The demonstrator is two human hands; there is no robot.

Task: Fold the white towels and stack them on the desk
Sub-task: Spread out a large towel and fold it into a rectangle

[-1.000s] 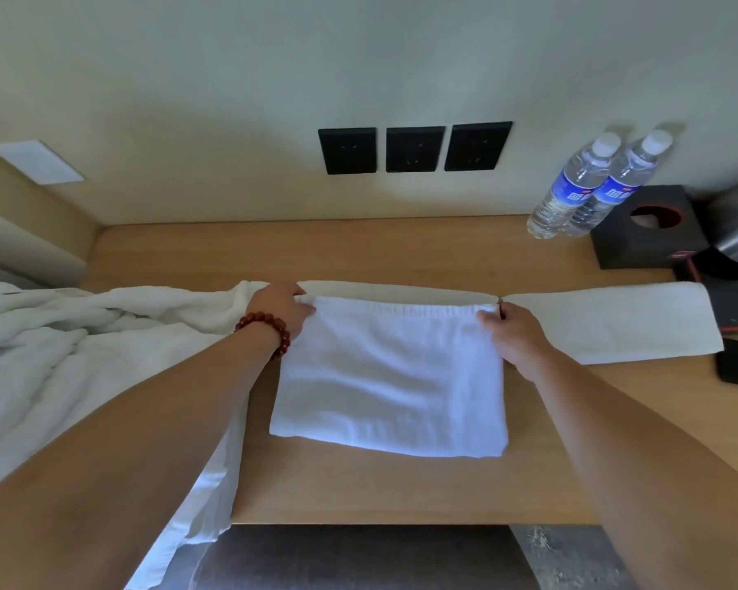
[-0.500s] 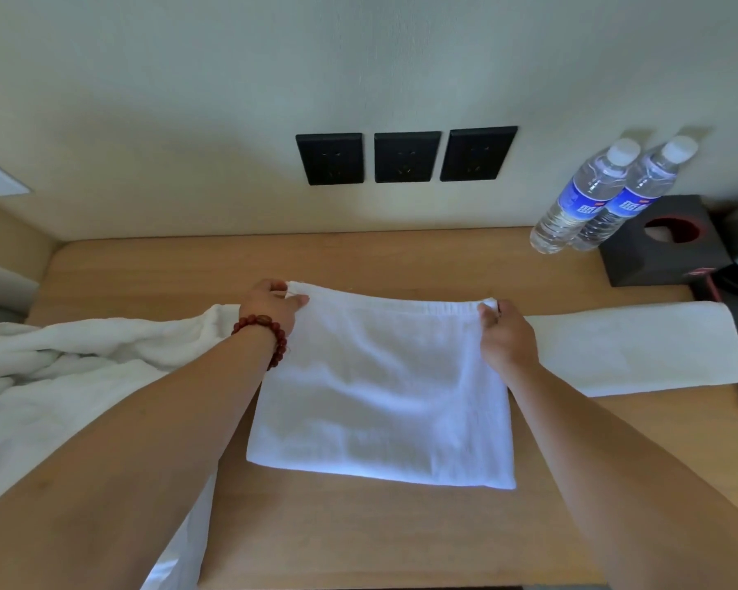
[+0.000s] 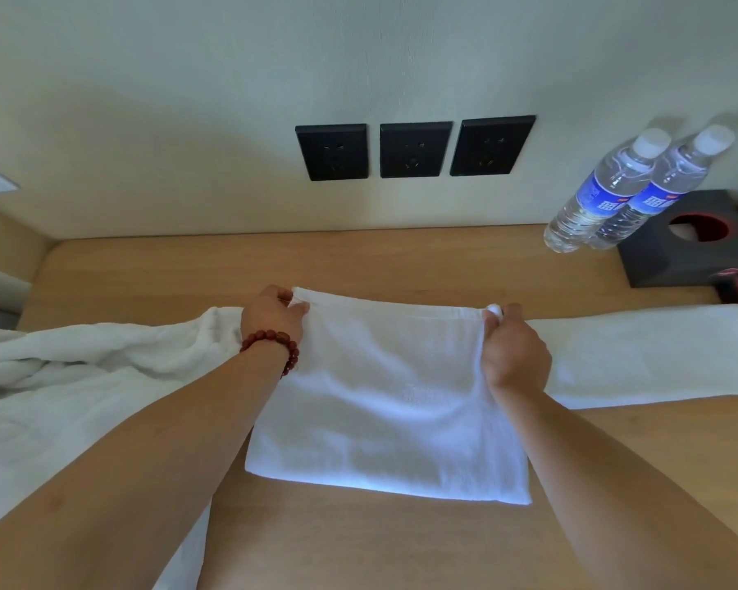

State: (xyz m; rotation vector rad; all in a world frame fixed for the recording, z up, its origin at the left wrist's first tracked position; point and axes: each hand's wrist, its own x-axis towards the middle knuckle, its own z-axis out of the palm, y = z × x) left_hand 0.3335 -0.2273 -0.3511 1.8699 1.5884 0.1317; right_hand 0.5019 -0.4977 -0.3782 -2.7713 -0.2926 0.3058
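A light wooden counter (image 3: 358,266) runs along a pale wall (image 3: 273,78), where three black sockets (image 3: 414,149) sit in a row above the middle of the surface. In the centre of the counter lies a folded white towel (image 3: 384,410), its near edge flat on the wood and its far edge raised slightly. The left hand (image 3: 273,317), with a red bead bracelet (image 3: 273,347) on its wrist, pinches the far left corner of this towel; the right hand (image 3: 512,347) grips the far right corner, the cloth bunched between curled fingers. Just to the right, partly behind the right hand, a second folded towel (image 3: 648,355) lies flat as a long strip reaching the picture's edge. To the left, a rumpled heap of white towels (image 3: 82,389) spills over the counter's near edge. At the far right corner two water bottles (image 3: 623,193) with blue labels stand side by side against the wall, touching, next to a dark tissue box (image 3: 695,244) with a round red-rimmed opening.
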